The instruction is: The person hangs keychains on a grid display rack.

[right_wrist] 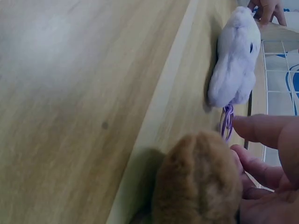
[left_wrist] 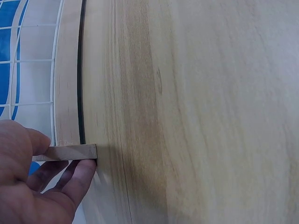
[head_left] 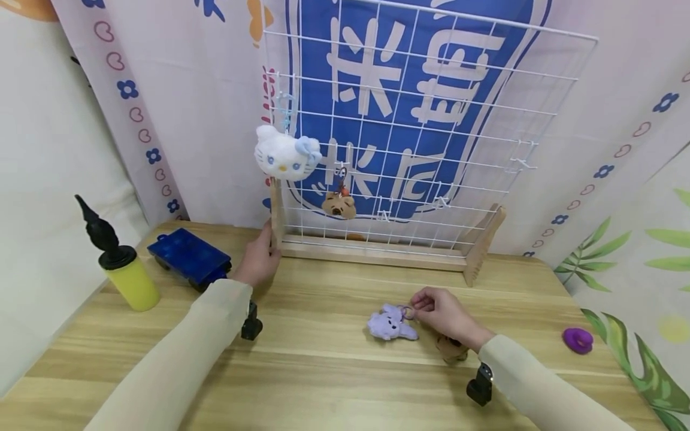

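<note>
My left hand [head_left: 257,258] grips the wooden end foot [left_wrist: 70,152] of a white wire grid rack [head_left: 399,114], thumb on one side and fingers on the other. My right hand [head_left: 444,314] has its thumb and fingertips at the purple loop [right_wrist: 227,122] of a lilac plush keychain [head_left: 389,323], which lies on the table. Beneath that hand lies a brown plush [right_wrist: 198,179], partly hidden by it in the head view. From the grid hang a white cat-head plush [head_left: 286,157] with a blue bow and a small brown bear-head plush [head_left: 338,205].
A dark blue toy cart [head_left: 190,256] and a yellow hand pump [head_left: 132,286] with a black top stand at the left. At the right of the table [head_left: 323,371] lies a small purple object [head_left: 578,340]. Several white hooks [head_left: 441,202] sit on the grid, before a printed curtain.
</note>
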Tool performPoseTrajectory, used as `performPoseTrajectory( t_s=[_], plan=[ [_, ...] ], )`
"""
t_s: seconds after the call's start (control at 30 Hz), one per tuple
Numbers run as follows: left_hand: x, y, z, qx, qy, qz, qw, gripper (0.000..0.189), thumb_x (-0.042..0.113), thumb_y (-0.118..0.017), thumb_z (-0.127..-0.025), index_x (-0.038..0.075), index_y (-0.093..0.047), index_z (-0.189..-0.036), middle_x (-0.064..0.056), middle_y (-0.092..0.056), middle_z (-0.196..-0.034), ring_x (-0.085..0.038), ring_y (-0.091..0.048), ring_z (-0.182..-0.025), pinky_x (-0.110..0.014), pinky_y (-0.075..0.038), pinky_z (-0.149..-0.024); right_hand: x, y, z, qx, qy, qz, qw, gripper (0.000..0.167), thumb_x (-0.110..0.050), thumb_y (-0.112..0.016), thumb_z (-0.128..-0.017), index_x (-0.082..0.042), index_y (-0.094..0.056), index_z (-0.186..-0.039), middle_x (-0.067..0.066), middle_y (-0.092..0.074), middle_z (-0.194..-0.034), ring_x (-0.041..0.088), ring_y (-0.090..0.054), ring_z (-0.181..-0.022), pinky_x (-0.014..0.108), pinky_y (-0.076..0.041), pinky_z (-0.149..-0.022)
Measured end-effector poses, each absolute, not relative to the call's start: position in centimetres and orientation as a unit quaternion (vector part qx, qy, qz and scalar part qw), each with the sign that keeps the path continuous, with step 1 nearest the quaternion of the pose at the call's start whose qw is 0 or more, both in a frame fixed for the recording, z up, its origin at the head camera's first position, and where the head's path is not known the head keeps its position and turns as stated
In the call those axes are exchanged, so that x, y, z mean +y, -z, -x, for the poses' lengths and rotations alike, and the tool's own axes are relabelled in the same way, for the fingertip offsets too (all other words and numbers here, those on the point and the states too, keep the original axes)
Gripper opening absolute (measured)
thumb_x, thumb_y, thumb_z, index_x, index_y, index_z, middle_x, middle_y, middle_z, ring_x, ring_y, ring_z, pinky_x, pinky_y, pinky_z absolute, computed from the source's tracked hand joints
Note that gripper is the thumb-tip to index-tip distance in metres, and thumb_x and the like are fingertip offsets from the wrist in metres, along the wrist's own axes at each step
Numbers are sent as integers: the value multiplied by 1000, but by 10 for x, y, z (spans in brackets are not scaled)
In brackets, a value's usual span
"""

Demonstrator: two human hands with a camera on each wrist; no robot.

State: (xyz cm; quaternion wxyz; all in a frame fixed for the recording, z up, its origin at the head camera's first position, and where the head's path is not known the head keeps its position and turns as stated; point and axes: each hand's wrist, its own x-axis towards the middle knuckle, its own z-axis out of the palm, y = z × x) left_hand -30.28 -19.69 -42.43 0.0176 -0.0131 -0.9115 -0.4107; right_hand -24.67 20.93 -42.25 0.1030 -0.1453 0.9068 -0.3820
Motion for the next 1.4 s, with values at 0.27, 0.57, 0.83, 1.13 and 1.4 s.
performPoseTrajectory(
  t_s=[0.27, 0.57, 0.83, 1.13, 1.4],
  plan=[
    [-199, 422, 302, -912, 409, 22, 27, 77, 4, -43, -106, 8, 1, -169, -40, -37, -160, -54, -46, -144, -66, -45, -112, 209, 421, 248, 903, 383, 136, 142, 26, -13, -76, -94, 5, -68, -112, 12, -69, -102, 16, -63, -91, 22, -52, -78],
    [-202, 423, 299, -914, 404, 23, 33, 78, 3, -44, -105, 7, 0, -169, -41, -38, -158, -54, -49, -141, -65, -47, -111, 205, 423, 250, 904, 379, 140, 140, 22, -12, -78, -93, 2, -68, -106, 9, -67, -96, 15, -59, -86, 21, -49, -74],
    [-202, 423, 299, -913, 405, 26, 36, 78, 4, -45, -106, 7, 0, -169, -40, -39, -158, -54, -49, -141, -65, -47, -111, 204, 422, 248, 893, 395, 157, 144, 23, -7, -79, -91, 3, -60, -101, 9, -66, -91, 15, -59, -81, 20, -49, -67],
    [-204, 426, 299, -910, 413, 32, 34, 77, 4, -44, -106, 7, 1, -169, -42, -38, -158, -54, -51, -139, -65, -50, -107, 209, 427, 250, 879, 419, 189, 129, 12, 2, -73, -92, 6, -65, -101, 17, -73, -97, 16, -68, -86, 19, -57, -73],
    [-199, 427, 303, -914, 403, 30, 38, 77, 3, -45, -106, 6, -1, -169, -41, -42, -155, -53, -54, -137, -64, -50, -107, 219, 418, 252, 854, 470, 168, 148, 21, -3, -64, -101, 10, -69, -117, 26, -78, -112, 25, -79, -96, 27, -64, -80]
  ],
)
